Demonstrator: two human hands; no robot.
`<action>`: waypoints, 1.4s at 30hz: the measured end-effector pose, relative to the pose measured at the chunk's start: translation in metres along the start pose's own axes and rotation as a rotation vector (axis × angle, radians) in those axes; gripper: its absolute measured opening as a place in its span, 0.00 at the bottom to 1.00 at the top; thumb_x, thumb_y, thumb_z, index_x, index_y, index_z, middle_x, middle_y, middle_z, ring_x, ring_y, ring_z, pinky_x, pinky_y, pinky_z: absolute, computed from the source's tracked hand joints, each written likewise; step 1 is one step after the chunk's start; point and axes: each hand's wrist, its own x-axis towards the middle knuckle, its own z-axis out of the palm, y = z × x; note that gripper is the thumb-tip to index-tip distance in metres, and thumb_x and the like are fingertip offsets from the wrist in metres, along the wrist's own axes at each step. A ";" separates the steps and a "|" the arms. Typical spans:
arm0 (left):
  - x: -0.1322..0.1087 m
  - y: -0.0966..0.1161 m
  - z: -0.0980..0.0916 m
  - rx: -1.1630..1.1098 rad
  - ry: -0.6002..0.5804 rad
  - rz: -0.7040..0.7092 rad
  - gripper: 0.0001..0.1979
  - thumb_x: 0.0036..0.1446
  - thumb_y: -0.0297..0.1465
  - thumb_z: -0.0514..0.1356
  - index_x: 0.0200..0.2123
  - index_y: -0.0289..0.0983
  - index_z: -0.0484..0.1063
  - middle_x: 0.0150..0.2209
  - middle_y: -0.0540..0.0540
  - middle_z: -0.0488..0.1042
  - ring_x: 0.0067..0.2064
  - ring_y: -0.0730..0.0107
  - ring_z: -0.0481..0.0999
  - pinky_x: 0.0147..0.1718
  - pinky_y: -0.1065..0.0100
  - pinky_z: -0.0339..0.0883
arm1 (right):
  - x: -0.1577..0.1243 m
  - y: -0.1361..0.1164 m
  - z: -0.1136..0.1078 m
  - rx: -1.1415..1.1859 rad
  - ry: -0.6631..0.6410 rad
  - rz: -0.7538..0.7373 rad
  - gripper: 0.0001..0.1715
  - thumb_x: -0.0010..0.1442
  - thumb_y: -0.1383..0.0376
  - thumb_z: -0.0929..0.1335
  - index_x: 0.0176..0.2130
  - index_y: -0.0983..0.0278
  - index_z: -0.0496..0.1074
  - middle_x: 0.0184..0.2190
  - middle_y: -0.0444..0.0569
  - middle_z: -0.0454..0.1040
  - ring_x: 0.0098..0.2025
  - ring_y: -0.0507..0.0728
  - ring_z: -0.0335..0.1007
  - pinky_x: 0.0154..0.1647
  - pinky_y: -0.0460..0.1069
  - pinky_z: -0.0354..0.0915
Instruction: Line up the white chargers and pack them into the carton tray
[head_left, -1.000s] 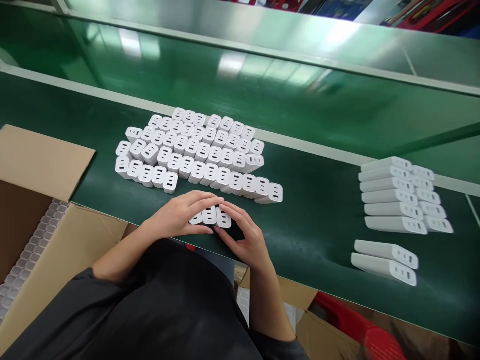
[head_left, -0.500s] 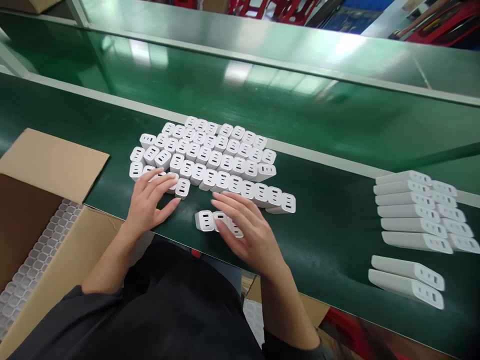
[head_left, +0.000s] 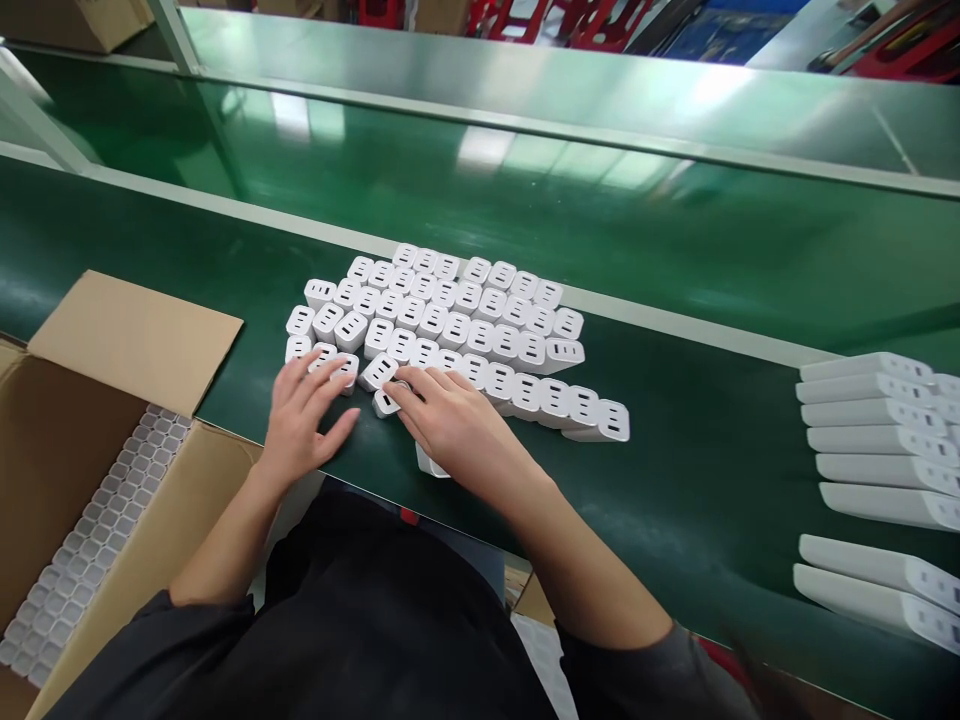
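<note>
At the front of the standing white blocks (head_left: 456, 327), close to the near edge of the green tabletop (head_left: 690, 470), both my hands are at work. The grip of my left hand (head_left: 301, 412) is open, fingers spread over the front-left blocks and thumb held apart. My right hand (head_left: 466, 428) bends over a tilted block (head_left: 384, 404), fingertips at it; whether this grip is really closed, I cannot tell, because my fingers cover the contact. Just behind it leans one more block (head_left: 379, 372), and part of another (head_left: 431, 462) shows below my right hand.

To do this well, I judge, my right fingers should press low and softly, for a narrow block on its end may easily tip its neighbours — my left hand serves best as a quiet wall.

The surface is dark and smooth, with a pale rail (head_left: 675, 318) behind; beyond it, a shiny green panel (head_left: 420, 165) carries bright patches of light. On my right are more white blocks (head_left: 862, 440), on my left an open carton (head_left: 142, 340) with pale pieces (head_left: 94, 550) packed in rows. Farther away stand red plastic things (head_left: 517, 22) — too cut off to name exactly
</note>
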 end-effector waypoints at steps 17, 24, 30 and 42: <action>-0.022 0.031 0.006 0.045 -0.161 0.068 0.30 0.64 0.31 0.59 0.68 0.35 0.57 0.64 0.40 0.68 0.67 0.59 0.63 0.70 0.57 0.48 | -0.005 -0.015 0.001 -0.075 0.061 0.302 0.22 0.72 0.54 0.61 0.47 0.69 0.73 0.24 0.46 0.74 0.28 0.57 0.70 0.36 0.50 0.57; -0.015 0.011 0.001 0.047 -0.113 0.027 0.35 0.61 0.45 0.63 0.67 0.38 0.59 0.64 0.35 0.67 0.68 0.49 0.62 0.69 0.49 0.50 | -0.006 -0.017 -0.005 -0.039 0.100 0.122 0.23 0.69 0.56 0.66 0.57 0.67 0.70 0.53 0.58 0.75 0.51 0.63 0.71 0.46 0.53 0.64; -0.025 0.019 -0.002 0.001 -0.169 0.088 0.30 0.64 0.39 0.61 0.66 0.37 0.60 0.62 0.39 0.71 0.66 0.56 0.66 0.68 0.54 0.52 | -0.014 -0.028 0.003 -0.050 0.044 0.086 0.21 0.65 0.63 0.69 0.56 0.67 0.71 0.48 0.53 0.78 0.43 0.60 0.71 0.41 0.54 0.64; 0.008 -0.033 -0.012 0.031 0.122 -0.496 0.21 0.59 0.43 0.63 0.51 0.38 0.71 0.49 0.40 0.75 0.51 0.57 0.72 0.51 0.57 0.68 | -0.062 -0.022 -0.003 0.114 0.280 0.226 0.22 0.68 0.61 0.68 0.59 0.64 0.67 0.54 0.57 0.74 0.53 0.62 0.71 0.53 0.56 0.65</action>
